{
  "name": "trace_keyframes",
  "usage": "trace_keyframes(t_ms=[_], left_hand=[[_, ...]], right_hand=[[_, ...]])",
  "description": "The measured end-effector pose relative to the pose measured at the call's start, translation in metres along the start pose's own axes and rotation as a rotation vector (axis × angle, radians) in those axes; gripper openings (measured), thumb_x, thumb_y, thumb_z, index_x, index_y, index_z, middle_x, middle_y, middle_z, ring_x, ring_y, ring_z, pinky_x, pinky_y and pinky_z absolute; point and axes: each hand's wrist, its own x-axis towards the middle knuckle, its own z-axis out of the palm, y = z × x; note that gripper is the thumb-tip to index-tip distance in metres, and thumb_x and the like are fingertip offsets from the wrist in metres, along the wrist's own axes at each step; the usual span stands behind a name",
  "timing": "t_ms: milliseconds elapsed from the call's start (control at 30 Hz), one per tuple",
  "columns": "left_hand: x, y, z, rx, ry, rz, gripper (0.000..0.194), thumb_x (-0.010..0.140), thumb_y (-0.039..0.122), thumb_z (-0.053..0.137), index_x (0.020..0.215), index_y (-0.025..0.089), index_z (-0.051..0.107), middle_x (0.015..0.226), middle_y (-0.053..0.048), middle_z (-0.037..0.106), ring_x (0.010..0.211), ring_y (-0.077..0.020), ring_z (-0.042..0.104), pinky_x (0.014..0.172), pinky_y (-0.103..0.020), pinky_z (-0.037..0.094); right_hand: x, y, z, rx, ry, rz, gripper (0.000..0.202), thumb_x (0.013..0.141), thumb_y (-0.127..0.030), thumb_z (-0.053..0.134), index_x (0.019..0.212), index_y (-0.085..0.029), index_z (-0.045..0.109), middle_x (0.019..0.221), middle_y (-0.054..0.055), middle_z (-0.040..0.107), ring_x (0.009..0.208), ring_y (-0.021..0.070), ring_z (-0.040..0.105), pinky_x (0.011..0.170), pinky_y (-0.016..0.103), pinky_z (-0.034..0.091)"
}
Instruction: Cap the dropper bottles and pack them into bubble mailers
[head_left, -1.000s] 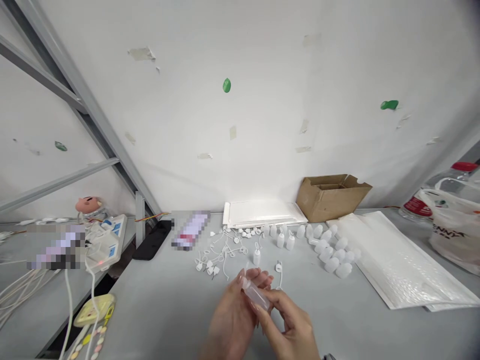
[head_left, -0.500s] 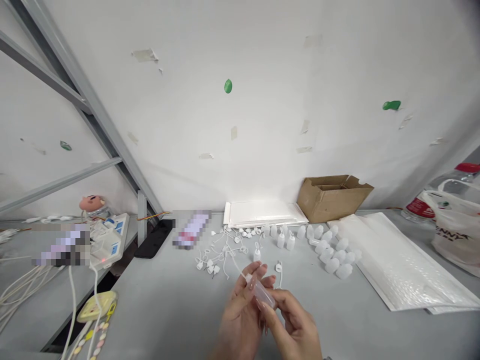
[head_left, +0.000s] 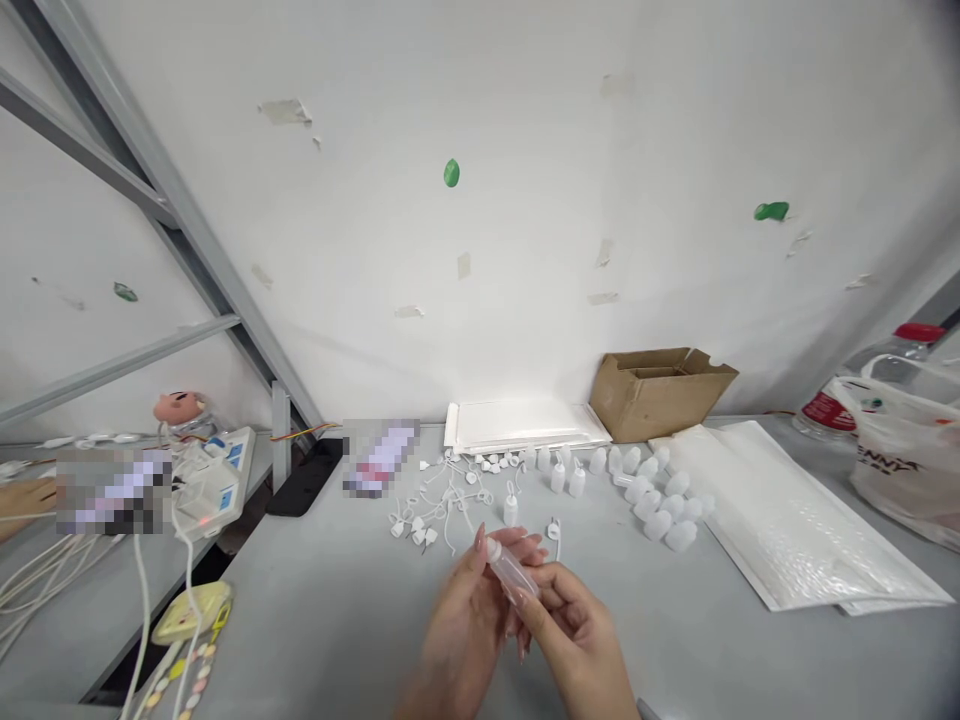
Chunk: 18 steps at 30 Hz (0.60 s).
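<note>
A small translucent squeeze bottle (head_left: 513, 572) with a white cap is tilted between my hands, its capped end toward the upper left. My left hand (head_left: 466, 612) cradles it from beneath, thumb beside the cap and fingers behind the body. With thumb and fingers closed, my right hand (head_left: 576, 622) grips the lower end. Just beyond my fingers stands a capped bottle (head_left: 511, 510), and a loose cap with a strap (head_left: 554, 533) lies to its right. More white caps with thin straps (head_left: 418, 533) are scattered to the left.
Several uncapped bottles (head_left: 657, 524) lie at the right, near white bubble mailers (head_left: 780, 530). Two capped bottles (head_left: 576, 482) stand farther back, before a cardboard box (head_left: 660, 400). Phones and a power strip (head_left: 225, 490) are on the left, where another person's hand (head_left: 26, 503) shows.
My left thumb has moved off the bottle's body to beside its cap. The view has shifted slightly, and another person's hand has come in at the left edge.
</note>
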Motion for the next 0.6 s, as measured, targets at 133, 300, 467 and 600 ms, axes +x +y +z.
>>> trace_keyframes(t_ms=[133, 300, 467, 600], left_hand=[[-0.0019, -0.003, 0.0038, 0.013, 0.05, 0.073, 0.033, 0.072, 0.042, 0.067, 0.098, 0.021, 0.066, 0.09, -0.007, 0.07, 0.09, -0.0203, 0.062, 0.053, -0.023, 0.043], [-0.0037, -0.0074, 0.0062, -0.031, 0.03, 0.094, 0.026, 0.068, 0.038, 0.071, 0.086, 0.022, 0.065, 0.083, -0.004, 0.069, 0.077, -0.0175, 0.063, 0.046, -0.021, 0.04], [-0.0061, -0.0087, 0.0065, 0.028, -0.014, 0.099, 0.022, 0.07, 0.04, 0.069, 0.077, 0.019, 0.065, 0.082, -0.004, 0.067, 0.051, -0.0098, 0.054, 0.04, -0.021, 0.035], [-0.0073, -0.0093, 0.007, 0.086, -0.048, 0.109, 0.026, 0.073, 0.042, 0.065, 0.076, 0.017, 0.067, 0.08, -0.005, 0.067, 0.044, -0.0061, 0.044, 0.04, -0.021, 0.034]], right_hand=[[0.0007, -0.001, -0.0003, 0.071, -0.024, 0.061, 0.032, 0.07, -0.047, 0.068, 0.068, -0.015, 0.062, 0.05, -0.001, 0.056, 0.045, 0.0103, 0.049, 0.044, 0.021, 0.042], [-0.0001, -0.0045, -0.0014, 0.138, -0.054, 0.079, 0.031, 0.07, -0.044, 0.069, 0.067, -0.014, 0.062, 0.049, -0.002, 0.056, 0.044, 0.009, 0.048, 0.044, 0.021, 0.041], [-0.0033, -0.0056, -0.0011, 0.161, -0.034, 0.069, 0.028, 0.071, -0.041, 0.07, 0.068, -0.014, 0.063, 0.05, -0.001, 0.057, 0.046, 0.0091, 0.048, 0.045, 0.021, 0.041], [-0.0063, -0.0052, -0.0004, 0.201, -0.028, 0.075, 0.027, 0.071, -0.04, 0.07, 0.067, -0.014, 0.063, 0.051, -0.001, 0.056, 0.047, 0.0102, 0.048, 0.044, 0.021, 0.041]])
